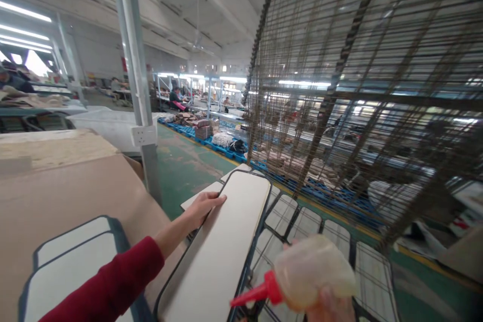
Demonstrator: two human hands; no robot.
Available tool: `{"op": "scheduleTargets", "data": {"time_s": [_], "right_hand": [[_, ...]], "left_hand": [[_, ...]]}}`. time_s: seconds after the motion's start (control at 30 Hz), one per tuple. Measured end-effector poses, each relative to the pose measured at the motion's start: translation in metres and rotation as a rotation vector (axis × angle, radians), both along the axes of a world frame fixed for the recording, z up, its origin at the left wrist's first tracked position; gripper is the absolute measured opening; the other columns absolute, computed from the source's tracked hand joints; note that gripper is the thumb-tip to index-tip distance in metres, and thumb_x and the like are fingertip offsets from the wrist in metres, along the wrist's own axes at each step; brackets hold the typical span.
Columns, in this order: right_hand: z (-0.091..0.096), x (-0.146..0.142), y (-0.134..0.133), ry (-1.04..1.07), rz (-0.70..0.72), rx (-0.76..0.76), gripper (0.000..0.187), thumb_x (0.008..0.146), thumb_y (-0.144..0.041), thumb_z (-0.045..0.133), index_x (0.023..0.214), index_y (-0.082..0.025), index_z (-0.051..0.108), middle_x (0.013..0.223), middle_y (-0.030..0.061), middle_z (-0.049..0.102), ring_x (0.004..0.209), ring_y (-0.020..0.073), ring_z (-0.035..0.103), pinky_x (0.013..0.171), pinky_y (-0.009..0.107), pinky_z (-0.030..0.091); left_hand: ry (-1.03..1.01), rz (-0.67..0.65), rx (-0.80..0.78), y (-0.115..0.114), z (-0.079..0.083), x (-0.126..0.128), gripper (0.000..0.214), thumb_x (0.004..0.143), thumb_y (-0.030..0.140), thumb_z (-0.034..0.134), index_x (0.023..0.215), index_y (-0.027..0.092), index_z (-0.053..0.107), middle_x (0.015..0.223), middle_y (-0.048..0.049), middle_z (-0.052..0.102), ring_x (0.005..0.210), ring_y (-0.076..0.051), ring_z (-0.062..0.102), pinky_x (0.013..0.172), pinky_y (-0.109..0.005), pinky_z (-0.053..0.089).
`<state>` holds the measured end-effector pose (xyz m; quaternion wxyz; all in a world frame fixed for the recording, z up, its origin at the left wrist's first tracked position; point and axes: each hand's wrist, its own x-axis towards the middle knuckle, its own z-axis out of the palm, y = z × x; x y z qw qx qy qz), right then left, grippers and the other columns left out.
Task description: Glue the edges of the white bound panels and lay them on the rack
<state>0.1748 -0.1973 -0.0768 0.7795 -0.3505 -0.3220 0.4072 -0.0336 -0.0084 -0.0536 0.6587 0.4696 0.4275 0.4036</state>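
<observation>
- Bottle with a red tip: your right grip holds it near the white board.
- That board's left side is pinched in your left grip.
- More boards lie just past it.
- Big wire rack stands farther away.

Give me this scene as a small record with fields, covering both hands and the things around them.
Left hand: gripping the left edge of a white panel, thumb on its face
Right hand: holding a squeeze bottle; blurred
Nozzle: red, pointing left toward the panel; contact unclear
Left side: overlapping panels on a brown surface
Right side: similar panels in a row, below a wire rack
Floor: green
</observation>
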Motion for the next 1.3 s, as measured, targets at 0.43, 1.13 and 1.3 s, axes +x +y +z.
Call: {"op": "scheduleTargets", "data": {"time_s": [0.43, 1.13, 1.3], "right_hand": [[0.003, 0.047, 0.070, -0.160, -0.366, 0.145, 0.077, 0.057, -0.038, 0.082, 0.125, -0.018, 0.050, 0.116, 0.0143, 0.061, 0.103, 0.0308, 0.061, 0.100, 0.060, 0.038], [-0.038, 0.027, 0.037, -0.178, -0.133, 0.064, 0.092, 0.057, -0.047, 0.082, 0.136, -0.027, 0.039, 0.115, 0.0122, 0.065, 0.101, 0.0363, 0.063, 0.085, 0.057, 0.052], [0.013, 0.058, 0.073, -0.242, -0.494, 0.178, 0.073, 0.061, -0.040, 0.081, 0.124, -0.017, 0.052, 0.112, 0.0130, 0.064, 0.100, 0.0308, 0.063, 0.095, 0.056, 0.045]], "left_hand": [[-0.060, -0.109, 0.090, -0.031, 0.003, 0.019, 0.045, 0.058, 0.045, 0.081, 0.086, 0.013, 0.069, 0.072, -0.0061, 0.073, 0.063, -0.020, 0.067, 0.060, -0.027, 0.048], [-0.029, -0.139, 0.168, -0.027, 0.002, 0.025, 0.036, 0.059, 0.015, 0.061, 0.094, 0.015, 0.071, 0.077, -0.0026, 0.073, 0.065, -0.019, 0.066, 0.062, -0.025, 0.049], [-0.059, -0.178, 0.122, -0.035, 0.005, 0.031, 0.034, 0.058, 0.016, 0.063, 0.091, 0.014, 0.070, 0.076, -0.0042, 0.073, 0.063, -0.019, 0.066, 0.059, -0.026, 0.050]]}}
